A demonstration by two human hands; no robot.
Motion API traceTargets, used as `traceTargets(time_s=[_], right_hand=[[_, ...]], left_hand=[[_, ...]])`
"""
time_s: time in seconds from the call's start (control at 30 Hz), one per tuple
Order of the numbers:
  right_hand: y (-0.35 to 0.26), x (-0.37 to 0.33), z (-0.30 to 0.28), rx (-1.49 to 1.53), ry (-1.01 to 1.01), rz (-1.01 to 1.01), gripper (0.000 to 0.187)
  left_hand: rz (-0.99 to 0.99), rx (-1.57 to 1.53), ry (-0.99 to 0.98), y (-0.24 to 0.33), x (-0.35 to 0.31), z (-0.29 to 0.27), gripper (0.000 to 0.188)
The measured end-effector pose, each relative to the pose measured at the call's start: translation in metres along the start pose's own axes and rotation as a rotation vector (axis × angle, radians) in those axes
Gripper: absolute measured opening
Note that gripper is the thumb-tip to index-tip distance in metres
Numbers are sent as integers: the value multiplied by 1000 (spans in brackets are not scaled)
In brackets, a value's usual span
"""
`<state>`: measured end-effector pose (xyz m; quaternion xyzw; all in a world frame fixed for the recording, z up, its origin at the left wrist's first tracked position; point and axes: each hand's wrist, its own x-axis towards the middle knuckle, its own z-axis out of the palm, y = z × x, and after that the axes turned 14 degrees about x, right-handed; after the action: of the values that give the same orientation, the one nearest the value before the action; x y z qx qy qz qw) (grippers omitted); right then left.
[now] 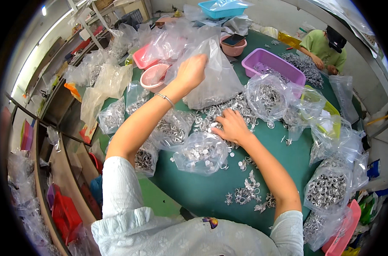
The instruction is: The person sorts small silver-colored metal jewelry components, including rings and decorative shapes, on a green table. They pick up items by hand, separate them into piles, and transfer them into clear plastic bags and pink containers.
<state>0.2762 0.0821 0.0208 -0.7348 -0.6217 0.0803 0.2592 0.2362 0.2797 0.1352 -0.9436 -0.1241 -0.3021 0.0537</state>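
My left hand is raised over the far middle of the table, its fingers closed on the gathered top of a clear plastic bag. The bag's lower end rests beside a pile of small silver metal pieces, many of them ring-shaped. On that pile lies my right hand, palm down, thumb and fingers apart; what is under its palm is hidden. Just nearer stands an open clear bag of flat silver pieces. Loose silver rings and flower-shaped pieces lie close to my right forearm.
Open bags of silver pieces stand to the right, with more at the near right edge. A purple tub, pink bowl and blue basin are farther back. Another person works at far right. Shelves line the left.
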Motion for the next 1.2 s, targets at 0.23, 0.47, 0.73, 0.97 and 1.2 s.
traceTargets(time_s=[0.23, 0.47, 0.73, 0.97, 1.2], right_hand=[[13, -8, 23, -47, 88, -89, 45], [12, -4, 21, -26, -1, -29, 46], [3, -30, 23, -119, 79, -19, 44], [0, -76, 7, -82, 50, -6, 52], [-15, -133, -18, -74, 79, 160, 48]], left_hand=[[-26, -22, 23, 0, 1, 1, 15], [-11, -13, 3, 4, 3, -2, 15], [-38, -5, 12, 1, -6, -5, 14], [-17, -32, 21, -1, -15, -4, 14], [-36, -58, -7, -1, -33, -3, 14]])
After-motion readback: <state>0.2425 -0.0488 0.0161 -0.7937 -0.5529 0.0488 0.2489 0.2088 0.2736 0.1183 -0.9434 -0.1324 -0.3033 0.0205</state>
